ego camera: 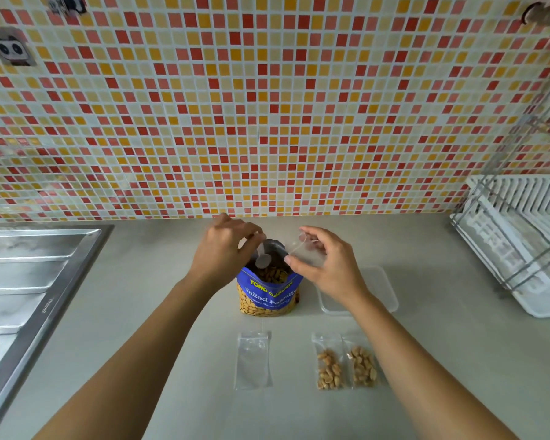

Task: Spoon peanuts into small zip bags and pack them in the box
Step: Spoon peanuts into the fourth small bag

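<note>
Skirting the steel sink at the bench's left edge, untouched. Dips a metal spoon into the open Salted Peanuts pouch with the left hand, fingers pinching the handle from above, bowl just over the nuts inside. Leaves one empty zip bag flat in front of the pouch, probably next in line. Holds a clear zip bag just beside the pouch mouth with the right hand, thumb and fingers pinching its lips apart, seemingly to catch the spoonful. Shows two filled zip bags side by side, peanuts inside, not yet packed. Clear plastic box behind the right hand, seemingly empty; white dish rack farthest right.
</note>
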